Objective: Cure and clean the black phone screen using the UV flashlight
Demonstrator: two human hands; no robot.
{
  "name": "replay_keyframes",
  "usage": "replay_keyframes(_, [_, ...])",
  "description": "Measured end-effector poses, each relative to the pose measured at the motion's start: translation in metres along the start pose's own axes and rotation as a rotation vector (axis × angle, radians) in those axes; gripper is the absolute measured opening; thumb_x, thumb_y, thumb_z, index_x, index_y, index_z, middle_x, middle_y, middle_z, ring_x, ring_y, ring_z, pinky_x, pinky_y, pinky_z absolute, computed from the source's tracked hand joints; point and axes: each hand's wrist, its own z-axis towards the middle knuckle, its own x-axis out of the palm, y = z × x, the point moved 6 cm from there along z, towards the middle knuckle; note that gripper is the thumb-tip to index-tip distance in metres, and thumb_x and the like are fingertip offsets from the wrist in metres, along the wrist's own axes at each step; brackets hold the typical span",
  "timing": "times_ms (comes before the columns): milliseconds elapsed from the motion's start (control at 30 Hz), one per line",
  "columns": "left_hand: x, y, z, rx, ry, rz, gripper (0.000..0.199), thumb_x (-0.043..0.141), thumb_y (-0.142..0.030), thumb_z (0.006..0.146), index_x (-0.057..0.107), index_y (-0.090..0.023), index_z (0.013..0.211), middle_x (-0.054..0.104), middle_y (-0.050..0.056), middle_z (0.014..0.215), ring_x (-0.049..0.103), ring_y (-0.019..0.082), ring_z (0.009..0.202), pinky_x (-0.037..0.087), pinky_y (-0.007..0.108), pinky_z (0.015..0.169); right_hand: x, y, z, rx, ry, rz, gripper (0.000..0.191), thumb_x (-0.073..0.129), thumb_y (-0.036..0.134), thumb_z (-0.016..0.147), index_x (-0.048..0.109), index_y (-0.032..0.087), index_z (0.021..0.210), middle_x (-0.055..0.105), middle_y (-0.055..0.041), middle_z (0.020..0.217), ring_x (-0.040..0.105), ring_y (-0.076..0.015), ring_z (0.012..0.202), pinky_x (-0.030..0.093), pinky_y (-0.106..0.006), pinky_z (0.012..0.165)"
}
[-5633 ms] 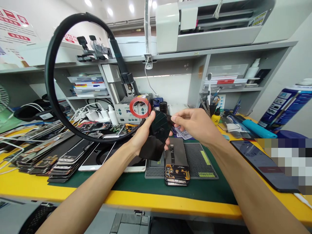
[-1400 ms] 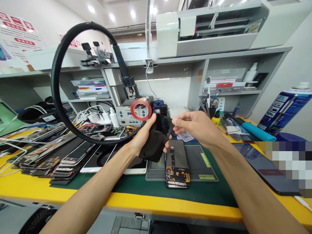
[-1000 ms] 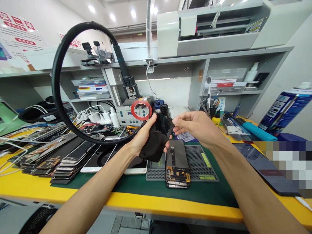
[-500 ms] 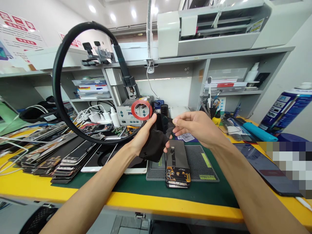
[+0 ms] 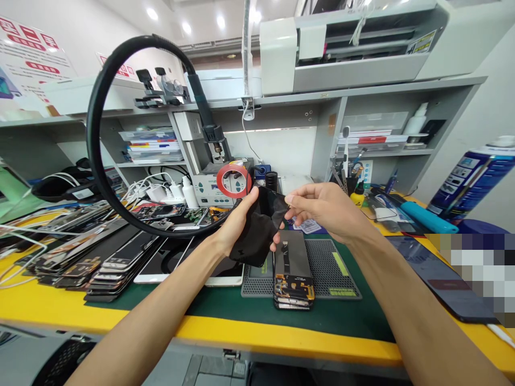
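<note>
A glossy black phone screen (image 5: 253,236) is held up, tilted, in my left hand (image 5: 241,217), with the thumb along its upper edge and fingertips showing at its right side. My right hand (image 5: 322,209) is closed in a pinch on the upper right corner of the screen, where a thin, see-through dark film (image 5: 277,206) seems to stand off the surface. Below lies a stack of phone screens (image 5: 295,262), the top one back side up with its flex cable and orange circuits showing. The stack rests on a grey perforated mat (image 5: 338,268).
Piled phone screens (image 5: 116,257) and white-framed tablets (image 5: 225,276) lie to the left. A thick black hose (image 5: 94,134) loops above them. Behind stand a rework station (image 5: 209,187) and red tape roll (image 5: 219,182). A blue spray can (image 5: 466,182) and dark tablet (image 5: 438,279) are at right.
The film at the screen's upper right corner looks slightly more creased and bent. Both hands stay almost in the same place; the rest is unchanged.
</note>
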Motion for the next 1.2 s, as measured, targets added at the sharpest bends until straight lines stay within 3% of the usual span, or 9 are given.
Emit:
replay_keyframes(267, [0.002, -0.001, 0.000, 0.018, 0.012, -0.007, 0.080, 0.037, -0.080, 0.086, 0.069, -0.007, 0.095, 0.067, 0.015, 0.078, 0.066, 0.024, 0.071, 0.053, 0.035, 0.069, 0.002, 0.002, -0.001, -0.019, 0.009, 0.015, 0.016, 0.065, 0.021, 0.091, 0.067, 0.011, 0.078, 0.071, -0.0075, 0.069, 0.058, -0.0091, 0.050, 0.048, -0.017, 0.048])
replay_keyframes(500, [0.008, -0.006, -0.002, 0.087, 0.022, -0.059, 0.069, 0.037, -0.071, 0.092, 0.069, -0.011, 0.103, 0.068, 0.014, 0.087, 0.067, 0.025, 0.074, 0.054, 0.037, 0.067, 0.002, 0.004, -0.001, -0.036, 0.022, 0.053, 0.014, 0.067, 0.020, 0.090, 0.068, 0.010, 0.081, 0.071, -0.0093, 0.073, 0.071, -0.0173, 0.069, 0.059, -0.022, 0.063])
replay_keyframes(733, [0.002, -0.001, 0.000, 0.028, 0.011, -0.036, 0.078, 0.037, -0.077, 0.087, 0.069, -0.007, 0.101, 0.067, 0.015, 0.079, 0.065, 0.024, 0.070, 0.053, 0.036, 0.069, 0.001, 0.001, -0.002, 0.000, 0.035, 0.003, 0.014, 0.064, 0.020, 0.093, 0.067, 0.010, 0.083, 0.072, -0.0092, 0.074, 0.071, -0.0157, 0.069, 0.058, -0.020, 0.061])
replay_keyframes(1000, [0.001, 0.002, 0.000, 0.018, -0.019, -0.085, 0.075, 0.040, -0.076, 0.088, 0.069, -0.009, 0.104, 0.068, 0.014, 0.081, 0.066, 0.024, 0.072, 0.053, 0.035, 0.069, 0.001, -0.004, 0.001, 0.030, -0.012, -0.022, 0.017, 0.066, 0.025, 0.092, 0.068, 0.010, 0.085, 0.072, -0.0093, 0.079, 0.070, -0.0158, 0.075, 0.057, -0.019, 0.062])
replay_keyframes(1200, [0.000, 0.001, 0.000, 0.041, -0.057, -0.061, 0.072, 0.042, -0.077, 0.086, 0.070, -0.010, 0.091, 0.067, 0.013, 0.074, 0.066, 0.022, 0.067, 0.054, 0.034, 0.069, 0.006, -0.007, 0.002, 0.068, -0.012, 0.109, 0.014, 0.066, 0.022, 0.092, 0.067, 0.009, 0.090, 0.070, -0.0110, 0.080, 0.071, -0.0169, 0.075, 0.059, -0.022, 0.065])
